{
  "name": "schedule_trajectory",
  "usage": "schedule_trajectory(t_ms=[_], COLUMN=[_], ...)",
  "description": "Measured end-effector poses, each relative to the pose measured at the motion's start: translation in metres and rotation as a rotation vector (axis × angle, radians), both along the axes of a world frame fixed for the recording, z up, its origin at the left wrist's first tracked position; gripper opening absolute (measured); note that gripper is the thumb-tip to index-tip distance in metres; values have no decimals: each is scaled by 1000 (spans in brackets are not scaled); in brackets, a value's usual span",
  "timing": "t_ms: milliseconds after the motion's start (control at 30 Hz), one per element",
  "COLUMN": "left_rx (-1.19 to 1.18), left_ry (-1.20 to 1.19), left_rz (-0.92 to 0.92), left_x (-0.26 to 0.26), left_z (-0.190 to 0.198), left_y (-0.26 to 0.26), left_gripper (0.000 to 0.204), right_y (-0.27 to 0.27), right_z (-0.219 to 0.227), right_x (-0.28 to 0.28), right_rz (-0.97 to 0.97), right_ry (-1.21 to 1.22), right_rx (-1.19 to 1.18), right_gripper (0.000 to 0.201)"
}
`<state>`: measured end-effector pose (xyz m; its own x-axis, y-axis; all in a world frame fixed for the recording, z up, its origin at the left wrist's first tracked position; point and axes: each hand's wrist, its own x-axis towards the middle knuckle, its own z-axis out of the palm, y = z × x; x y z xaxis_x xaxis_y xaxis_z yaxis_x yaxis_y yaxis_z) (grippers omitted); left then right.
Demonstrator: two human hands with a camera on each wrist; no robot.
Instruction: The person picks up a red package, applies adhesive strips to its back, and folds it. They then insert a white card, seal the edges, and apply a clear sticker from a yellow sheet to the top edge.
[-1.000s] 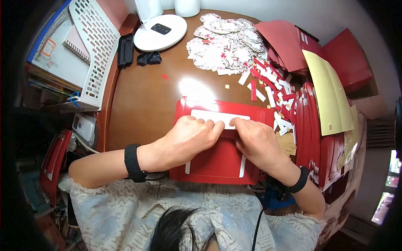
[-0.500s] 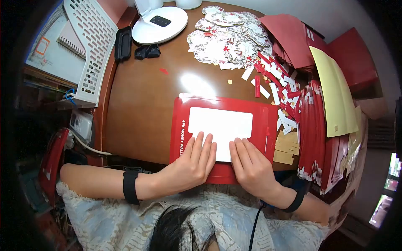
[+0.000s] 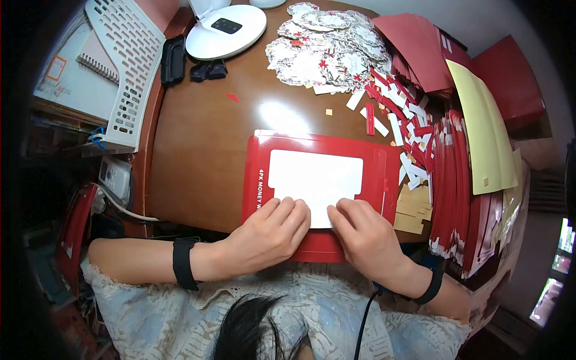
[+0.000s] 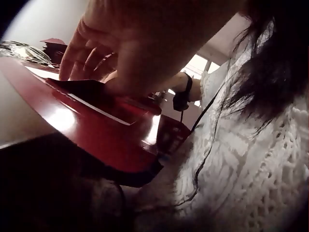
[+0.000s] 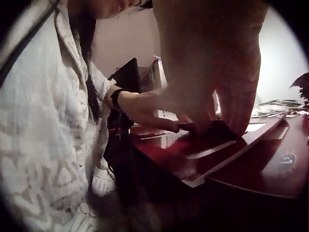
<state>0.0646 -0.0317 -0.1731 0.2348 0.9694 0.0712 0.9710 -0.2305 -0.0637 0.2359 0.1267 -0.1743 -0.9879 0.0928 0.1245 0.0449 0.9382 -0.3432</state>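
Note:
A flat red card packet [image 3: 371, 157] lies at the desk's near edge, printed "4PK MONEY W" along its left side. At its middle is a white panel [image 3: 315, 174] with a narrower lower part. My left hand [image 3: 264, 231] pinches the near edge of this panel from the left, fingers bent on top. From the right, my right hand [image 3: 367, 237] pinches the same edge, fingertips bent over the white. In the right wrist view a dark red flap [image 5: 212, 131] stands slightly raised under the fingers. The left thumb is hidden in the head view.
White die-cut papers [image 3: 324, 51] are heaped at the back. Red and white strips [image 3: 402, 120] lie scattered at right, beside tan pieces [image 3: 413, 210] and a row of red packets [image 3: 450, 180]. A yellow sheet [image 3: 483, 138] leans there. A white perforated rack [image 3: 129, 78] stands left.
The hands moved from the panel's upper part down to its near edge. The flap, earlier folded up, came down under flat fingers; now the fingers have bent at its edge.

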Motion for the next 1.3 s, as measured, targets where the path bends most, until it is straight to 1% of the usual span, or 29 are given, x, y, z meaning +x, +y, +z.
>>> schedule_trajectory(t_ms=[33, 100, 133, 167, 200, 267, 300, 367, 433, 467, 500, 533, 567, 600, 633, 667, 933, 1033, 1100, 1133, 1200, 1233, 1300], left_rx=[-10, -21, -60, -99, -101, -83, -84, -185, -170, -156, -141, -54, -56, -11, 34, 49, 70, 67, -48, -49, -255, -256, -428], left_ry=[-39, -78, -188, -299, -299, -464, -465, -584, -580, -507, -434, -299, -300, -238, -176, -161, -135, -122, -229, -230, -478, -479, -743], left_rz=[9, 19, 38, 57, 57, 80, 80, 115, 111, 84, 59, -15, -14, -28, -42, -36, -46, -42, -18, -19, 37, 33, 83], left_x=[-1, -4, -7, -10, -13, -20, -24, -29, -26, -22, -20, -19, -17, -15, -14, -13, -11, -13, -16, -20, -31, -36, -48], left_z=[-1, 0, 1, 2, 0, -4, -3, 0, -2, 1, 3, 4, 3, 1, 0, -1, -7, -5, -1, 3, 9, 8, 4], left_y=[1, 4, 7, 10, 14, 23, 26, 31, 30, 29, 27, 26, 24, 22, 21, 20, 20, 21, 25, 28, 37, 42, 53], left_gripper=[44, 41, 38, 36, 36, 20, 20, 17, 20, 21, 21, 22, 22, 22, 23, 22, 24, 20, 16, 16, 21, 21, 17], right_y=[2, 7, 9, 13, 16, 21, 23, 24, 20, 19, 18, 17, 16, 15, 14, 13, 14, 16, 20, 22, 28, 31, 37], right_z=[1, 2, 2, 2, 1, -5, -8, -8, -2, 7, 5, 1, -2, -5, -7, -8, -9, -4, 2, 4, 6, 5, 2], right_x=[-1, -5, -8, -11, -14, -20, -23, -25, -25, -24, -22, -20, -18, -17, -17, -16, -19, -22, -25, -28, -34, -36, -41], right_rz=[-1, 3, 3, 3, 3, -8, -17, -21, -31, -20, -22, 20, 62, 63, 94, 126, 136, 144, 133, 131, 104, 101, 105], right_ry=[-1, 2, 2, -11, -25, -35, -44, -38, -47, -58, -60, 7, 75, 75, 121, 166, 129, 109, 40, 39, -6, -7, -98], right_rx=[-2, -91, -92, -129, -167, -207, -246, -262, -245, -232, -233, -135, -39, -40, 58, 155, 206, 183, 83, 83, -88, -88, -213], right_gripper=[38, 34, 34, 30, 26, 23, 20, 18, 18, 16, 16, 16, 15, 15, 16, 16, 14, 9, 8, 8, 18, 18, 31])
